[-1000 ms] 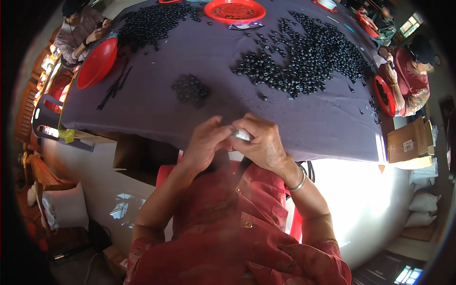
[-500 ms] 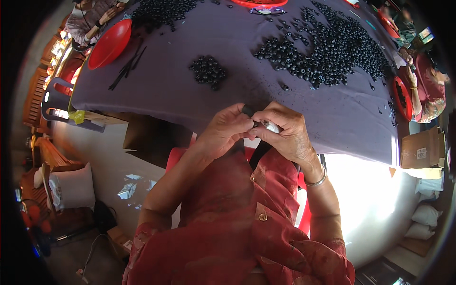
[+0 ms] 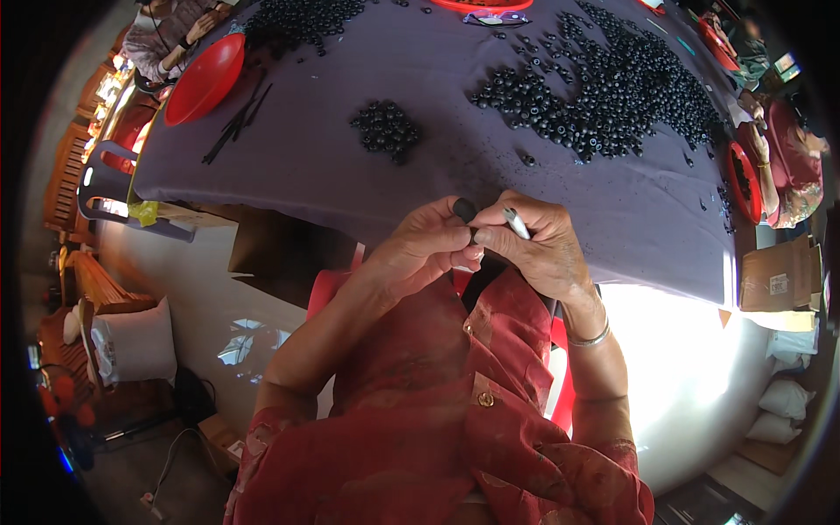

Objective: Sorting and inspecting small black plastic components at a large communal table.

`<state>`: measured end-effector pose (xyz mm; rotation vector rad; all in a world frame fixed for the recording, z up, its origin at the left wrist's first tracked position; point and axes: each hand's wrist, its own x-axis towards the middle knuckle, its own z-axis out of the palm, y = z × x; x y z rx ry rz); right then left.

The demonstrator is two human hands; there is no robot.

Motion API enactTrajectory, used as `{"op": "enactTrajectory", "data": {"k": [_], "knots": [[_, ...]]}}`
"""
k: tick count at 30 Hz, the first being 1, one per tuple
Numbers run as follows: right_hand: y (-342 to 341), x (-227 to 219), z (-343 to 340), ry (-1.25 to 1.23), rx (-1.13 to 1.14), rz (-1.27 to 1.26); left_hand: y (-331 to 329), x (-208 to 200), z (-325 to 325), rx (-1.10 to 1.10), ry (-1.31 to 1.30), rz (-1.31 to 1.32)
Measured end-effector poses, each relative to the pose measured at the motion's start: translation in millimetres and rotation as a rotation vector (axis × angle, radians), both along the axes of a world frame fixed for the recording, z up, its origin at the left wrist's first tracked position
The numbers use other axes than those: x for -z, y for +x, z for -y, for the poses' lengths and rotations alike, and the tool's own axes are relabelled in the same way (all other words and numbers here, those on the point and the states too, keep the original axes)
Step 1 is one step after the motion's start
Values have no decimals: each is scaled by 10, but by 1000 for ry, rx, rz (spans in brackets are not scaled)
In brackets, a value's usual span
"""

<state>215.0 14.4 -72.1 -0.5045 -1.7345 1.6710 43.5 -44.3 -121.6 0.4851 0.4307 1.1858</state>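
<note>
My left hand (image 3: 429, 238) and my right hand (image 3: 549, 243) meet above the near table edge, thumbs and fingertips almost touching. A dark cap-like piece (image 3: 465, 209) shows at my left index fingertip; whether it is worn or held is unclear. My left thumb and fingers pinch a small dark piece (image 3: 473, 234), mostly hidden. A slim white-and-silver tool (image 3: 517, 223) sticks up from between my right thumb and fingers; its working end is hidden. Beyond my hands lies a small pile of black round pieces (image 3: 385, 129), and a larger spread of black round pieces (image 3: 604, 96) covers the right.
A purple cloth (image 3: 289, 157) covers the table. Dark thin strips (image 3: 236, 125) lie near a red bowl (image 3: 206, 79) at left. Another red bowl (image 3: 744, 182) stands at right, near a person's arm (image 3: 764, 171). An open cardboard box (image 3: 280, 258) sits below the table edge.
My right hand has turned, so the white-and-silver tool now points upward, away from the fingertips. The dark cap-like piece shows more fully. Both hands have shifted slightly.
</note>
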Motion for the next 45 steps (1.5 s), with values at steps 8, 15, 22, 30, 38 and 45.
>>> {"op": "enactTrajectory", "data": {"k": [8, 15, 22, 30, 38, 45], "knots": [[10, -97, -12, -328, -31, 60, -13, -20, -11, -58, 32, -43], [114, -26, 9, 551, 227, 218, -44, -184, 8, -182, 89, -82], [3, -21, 69, 901, 304, 294, -58, -173, 3, -218, 141, -39], [31, 11, 50, 783, 242, 265, -70, -171, -12, -182, 174, -51], [0, 36, 47, 771, 280, 218, -63, -91, -6, -201, 133, -16], [10, 68, 37, 652, 198, 307, -68, -87, -18, -216, 132, -36]]}}
